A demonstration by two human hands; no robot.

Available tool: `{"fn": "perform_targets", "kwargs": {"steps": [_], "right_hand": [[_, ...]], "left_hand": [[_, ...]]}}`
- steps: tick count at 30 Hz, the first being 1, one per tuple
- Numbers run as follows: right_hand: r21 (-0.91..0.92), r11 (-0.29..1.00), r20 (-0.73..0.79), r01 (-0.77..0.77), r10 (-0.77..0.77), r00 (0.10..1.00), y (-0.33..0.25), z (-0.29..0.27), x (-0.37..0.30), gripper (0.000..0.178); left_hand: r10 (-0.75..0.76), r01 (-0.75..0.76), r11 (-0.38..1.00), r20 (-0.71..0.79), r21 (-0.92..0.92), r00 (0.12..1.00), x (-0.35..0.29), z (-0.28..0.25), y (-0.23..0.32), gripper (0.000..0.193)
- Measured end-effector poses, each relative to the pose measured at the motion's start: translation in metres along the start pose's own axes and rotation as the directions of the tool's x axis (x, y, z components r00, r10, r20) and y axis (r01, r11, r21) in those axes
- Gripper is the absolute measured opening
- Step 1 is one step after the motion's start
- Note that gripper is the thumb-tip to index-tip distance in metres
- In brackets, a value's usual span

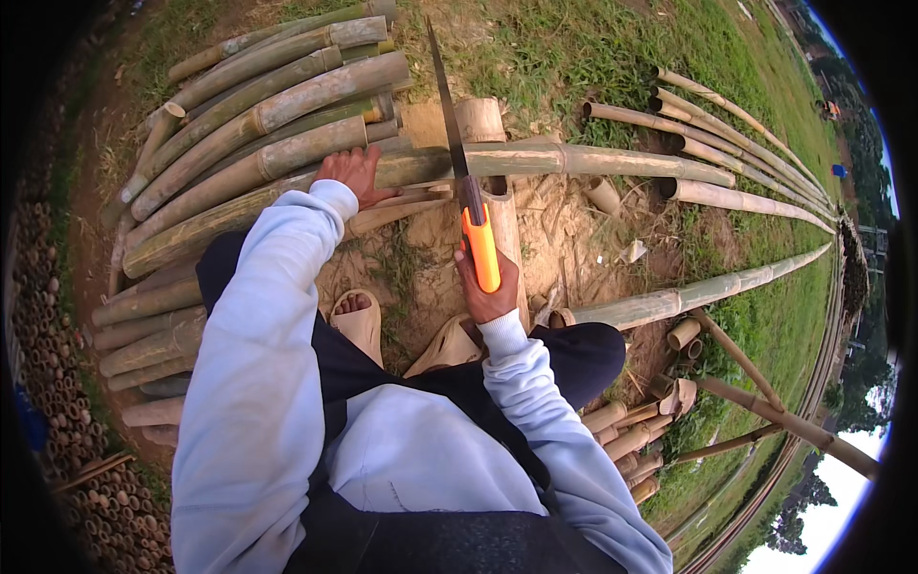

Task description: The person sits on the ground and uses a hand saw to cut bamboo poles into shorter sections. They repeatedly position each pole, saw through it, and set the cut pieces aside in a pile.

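Note:
My right hand (pixel 491 287) is closed around the orange handle of a hand saw (pixel 477 234). Its dark, narrow blade points away from me and lies across a long green bamboo pole (pixel 612 164), near a short upright-looking thick bamboo piece (pixel 480 120). Whether the teeth have cut into the pole cannot be made out. To the left of the blade, my left hand (pixel 354 179) grips the same pole, fingers over its top and thumb stretched toward the saw. Under the pole, a thick bamboo support (pixel 503 230) runs toward my right hand.
Cut bamboo lengths (pixel 287 105) are piled on the left, with several more (pixel 158 344) below. Long poles (pixel 727 134) lie at the right on grass, another (pixel 688 298) beside my right knee. Short offcuts (pixel 631 440) and crossed bamboo props (pixel 765 411) stand lower right. My sandalled feet (pixel 359 320) are close beneath.

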State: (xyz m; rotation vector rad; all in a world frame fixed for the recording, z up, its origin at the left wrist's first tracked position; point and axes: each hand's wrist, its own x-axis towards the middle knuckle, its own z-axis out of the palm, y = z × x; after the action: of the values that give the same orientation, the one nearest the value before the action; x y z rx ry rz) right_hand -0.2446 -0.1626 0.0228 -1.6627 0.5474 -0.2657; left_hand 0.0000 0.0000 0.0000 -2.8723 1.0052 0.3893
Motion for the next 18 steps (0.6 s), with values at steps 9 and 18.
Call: {"fn": "perform_targets", "kwargs": {"steps": [9, 18], "right_hand": [[-0.097, 0.992, -0.008, -0.079, 0.079, 0.997, -0.017, -0.029, -0.090, 0.017], [-0.066, 0.997, -0.004, -0.044, 0.044, 0.999, -0.022, -0.012, -0.020, 0.017]], "left_hand": [[0.007, -0.008, 0.999, -0.030, -0.035, 1.000, -0.006, 0.009, -0.004, 0.089], [-0.020, 0.020, 0.995, 0.001, -0.102, 1.000, 0.007, -0.008, -0.002, 0.088]]}}
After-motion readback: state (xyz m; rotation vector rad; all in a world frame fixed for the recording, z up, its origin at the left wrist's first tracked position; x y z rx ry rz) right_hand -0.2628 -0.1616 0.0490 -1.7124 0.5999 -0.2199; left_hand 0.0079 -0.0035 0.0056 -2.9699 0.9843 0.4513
